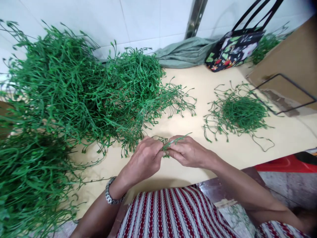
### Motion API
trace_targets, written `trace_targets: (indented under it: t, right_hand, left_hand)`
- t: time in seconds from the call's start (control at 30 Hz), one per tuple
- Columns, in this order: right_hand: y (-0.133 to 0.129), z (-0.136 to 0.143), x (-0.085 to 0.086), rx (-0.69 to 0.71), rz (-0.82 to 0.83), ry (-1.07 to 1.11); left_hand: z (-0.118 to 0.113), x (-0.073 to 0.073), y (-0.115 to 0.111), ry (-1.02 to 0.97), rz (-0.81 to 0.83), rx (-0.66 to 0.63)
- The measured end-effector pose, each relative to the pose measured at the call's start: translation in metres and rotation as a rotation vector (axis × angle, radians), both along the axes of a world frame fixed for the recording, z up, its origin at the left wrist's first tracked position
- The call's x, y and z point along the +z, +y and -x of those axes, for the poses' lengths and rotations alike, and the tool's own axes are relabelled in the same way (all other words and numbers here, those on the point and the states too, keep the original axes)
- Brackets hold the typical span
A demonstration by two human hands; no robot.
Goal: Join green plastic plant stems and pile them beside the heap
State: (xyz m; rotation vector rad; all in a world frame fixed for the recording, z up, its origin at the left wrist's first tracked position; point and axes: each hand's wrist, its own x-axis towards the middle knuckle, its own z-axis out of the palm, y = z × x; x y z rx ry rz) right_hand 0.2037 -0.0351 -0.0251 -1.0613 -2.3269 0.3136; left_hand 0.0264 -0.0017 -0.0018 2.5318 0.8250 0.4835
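My left hand and my right hand meet over the front of the table, fingers pinched together. Between them they grip a thin green artificial plant stem, whose free end sticks out up and to the right. My fingers hide the part being held. Some more green sprigs show just behind and below the fingertips. To the left and behind my left hand spreads a big heap of similar stems with small bud-like tips. A smaller pile lies to the right, beyond my right hand.
Another heap of green stems fills the near left. Along the white tiled wall lie a grey-green cloth and a floral bag. At the right, a cardboard box stands by a thin black wire frame. The pale tabletop ends just before my body.
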Motion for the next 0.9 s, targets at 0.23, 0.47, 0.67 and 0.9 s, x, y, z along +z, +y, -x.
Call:
trace_targets:
  t: [0.23,0.47,0.67,0.9]
  right_hand:
    - [-0.003,0.006,-0.008,-0.045,-0.032,0.133]
    - [-0.01,0.014,-0.011,-0.147,0.364,0.394]
    - [-0.013,-0.002,-0.004,0.144,1.134,0.655]
    - [-0.018,-0.075,0.011,-0.484,0.405,0.28]
  left_hand:
    - [-0.002,-0.002,-0.001,0.017,-0.07,-0.077]
    - [-0.006,-0.006,-0.005,-0.004,-0.076,-0.106]
    - [0.003,0.0,0.0,-0.046,0.017,-0.356]
    - [0.008,0.001,0.013,-0.435,0.402,-0.132]
